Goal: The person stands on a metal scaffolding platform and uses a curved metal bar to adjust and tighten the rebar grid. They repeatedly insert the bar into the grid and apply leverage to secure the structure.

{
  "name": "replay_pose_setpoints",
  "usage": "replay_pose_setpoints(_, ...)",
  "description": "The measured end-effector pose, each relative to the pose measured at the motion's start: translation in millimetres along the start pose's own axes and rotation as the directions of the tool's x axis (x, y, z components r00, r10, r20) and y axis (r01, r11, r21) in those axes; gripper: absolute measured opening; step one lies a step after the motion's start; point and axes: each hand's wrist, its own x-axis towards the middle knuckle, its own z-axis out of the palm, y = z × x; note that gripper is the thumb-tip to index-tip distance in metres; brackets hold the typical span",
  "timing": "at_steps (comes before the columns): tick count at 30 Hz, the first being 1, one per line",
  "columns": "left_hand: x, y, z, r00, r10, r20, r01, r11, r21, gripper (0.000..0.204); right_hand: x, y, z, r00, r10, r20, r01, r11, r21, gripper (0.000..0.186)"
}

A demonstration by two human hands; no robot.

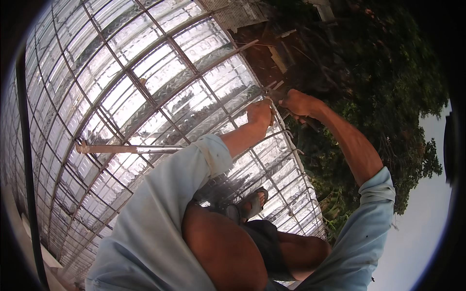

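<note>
We have our right hand's fingers closed around a dark hand tool at the outer edge of the rebar grid, our left hand's fingers curled just beside it, their hold unclear.

Leafy trees, pale sky, corrugated sheeting

Shiny silver ribbed metal decking under a grid of thin brown steel bars
Across the grid lies a straight pole, brown toward its left end, shiny farther along; a foot in a dark open-toed sandal rests there too.
</note>
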Motion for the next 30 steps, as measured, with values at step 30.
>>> replay_pose_setpoints(30,45,17,48,0.990,-0.122,0.074,0.143,0.843,-0.519,0.015,-78,13,50,0.655,-0.634,-0.411,-0.017,0.531,-0.847,0.027)
